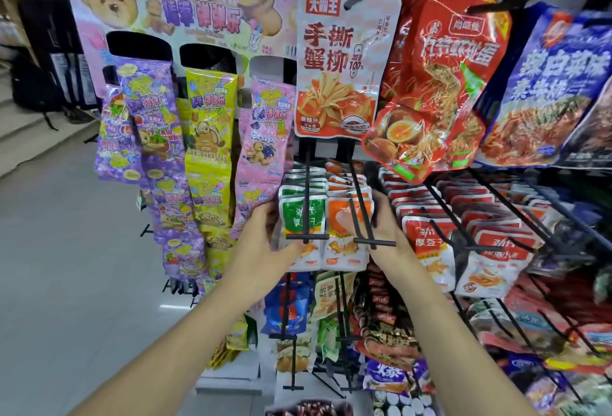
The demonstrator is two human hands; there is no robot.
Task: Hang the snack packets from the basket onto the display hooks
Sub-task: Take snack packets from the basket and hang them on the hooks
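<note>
Two rows of small snack packets hang side by side on black display hooks at centre. My left hand [265, 250] grips the front green packet [299, 213] from its left side, thumb across the lower front. That packet hangs on the left hook [308, 236]. My right hand [387, 227] holds the front orange packet [341, 250] on the right hook [374, 243], with its fingers curled round the packet's right edge and the thumb on its face. The basket is out of view.
A bear-themed card display [185, 1] with long candy strips [162, 164] hangs to the left. A large white crab-stick packet [337, 64] hangs above; red-and-white packets [430, 243] fill hooks to the right. More packets [291, 306] hang below. Grey floor [66, 250] lies at the left.
</note>
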